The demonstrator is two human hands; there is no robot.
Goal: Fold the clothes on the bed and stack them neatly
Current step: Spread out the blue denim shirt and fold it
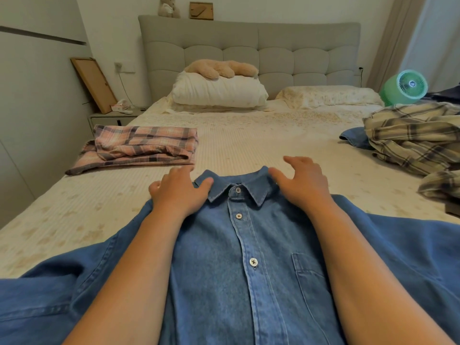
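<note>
No writing or brand can be read anywhere in the view. At far left a wooden frame leans on the wall above a nightstand, where a small box-like thing sits, too blurred to say what it holds. On the bed, a folded pink plaid garment lies at the left side. Nearer, the left hand lies flat, fingers spread, pressing the shoulder of a blue denim shirt beside its collar; the shirt lies face up, buttoned, spread across the near edge of the bed with sleeves out to both sides. The right hand presses the other shoulder, fingers straight and apart, reaching just past the collar onto the bedspread. Behind, a plush toy rests on a white pillow against the grey headboard. To the right, a heap of unfolded beige plaid clothes lies over another blue garment, with a green fan behind it.
</note>
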